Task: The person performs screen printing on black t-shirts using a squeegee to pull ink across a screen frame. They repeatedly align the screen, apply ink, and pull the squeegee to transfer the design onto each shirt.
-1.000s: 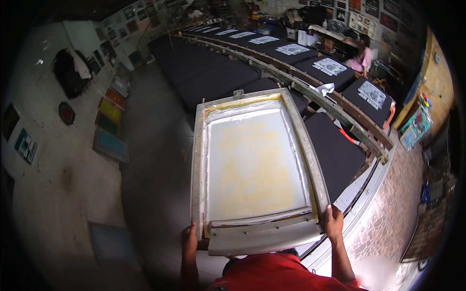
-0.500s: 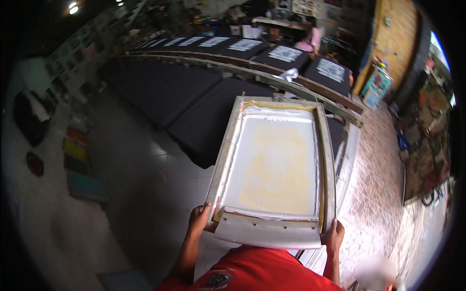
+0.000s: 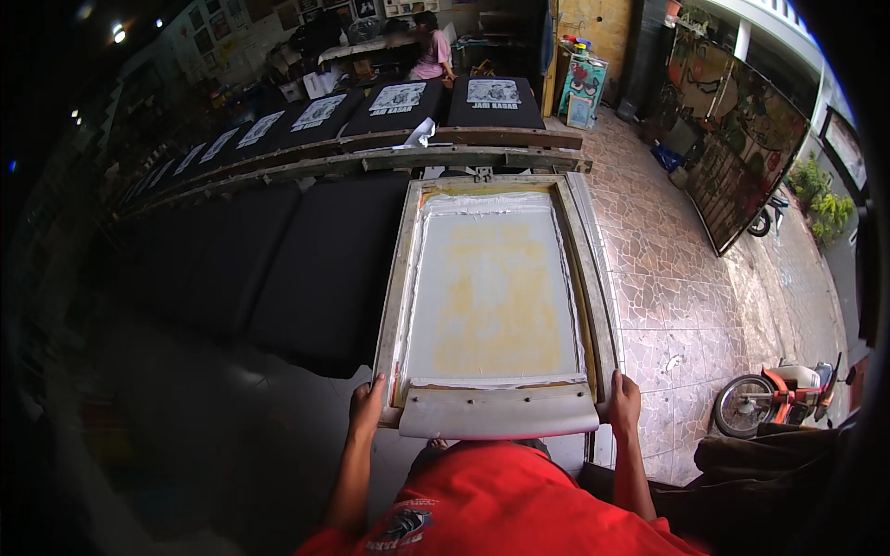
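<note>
Stretching away on the far left, a long row of black cloth pads [image 3: 278,269], some farther ones showing printed shirts [image 3: 399,97], with a wooden rail [image 3: 371,157] running along their far edge.

Gripping the near left corner of a large rectangular printing screen [image 3: 496,287], the left hand [image 3: 367,408]: fingers curling around the frame edge, thumb on top, clenched on the wood. Forearm rising straight up from the lower edge, elbow low, wrist nearly in line with the arm.

Being held out in front of the body, roughly level, the printing screen: long axis pointing away from the wearer toward the wooden rail, short near edge sitting between the two hands. Pale mesh with a yellowish stain filling the middle. Lying across the near end of the frame, a wide grey squeegee [image 3: 499,413], spanning almost from one hand to the other. Far end of the frame reaching close to the rail, over the edge of the nearest black pad.

Grasping the near right corner, the right hand [image 3: 623,404]: fingers wrapping the frame's outer side, closed tight on it. Forearm coming up from below beside a red shirt [image 3: 501,505].

Lying to the right, a stone-patterned floor [image 3: 686,278], and a small motorbike [image 3: 788,394] standing near the lower right.
</note>
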Demonstrator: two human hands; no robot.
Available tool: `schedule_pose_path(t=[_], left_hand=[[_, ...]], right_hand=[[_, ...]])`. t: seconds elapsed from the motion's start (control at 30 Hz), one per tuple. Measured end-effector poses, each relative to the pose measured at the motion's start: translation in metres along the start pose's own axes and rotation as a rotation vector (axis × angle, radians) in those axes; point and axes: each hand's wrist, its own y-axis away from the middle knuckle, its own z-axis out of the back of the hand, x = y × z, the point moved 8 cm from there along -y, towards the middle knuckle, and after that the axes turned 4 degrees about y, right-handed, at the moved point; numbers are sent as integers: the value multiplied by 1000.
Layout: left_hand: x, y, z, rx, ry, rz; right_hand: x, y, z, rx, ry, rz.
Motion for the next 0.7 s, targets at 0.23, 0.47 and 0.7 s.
schedule_pose_path(t=[0.23,0.47,0.7], left_hand=[[-3,-24,-5,15,-48,-71],[-4,-42,-13,12,-104,-37],[-12,-55,-34,-15,-61,-66]], right_hand=[[-30,10,-1,-84,51,-58],[-15,1,-7,-22,23,-105],[-54,-34,-19,-43,35,-103]])
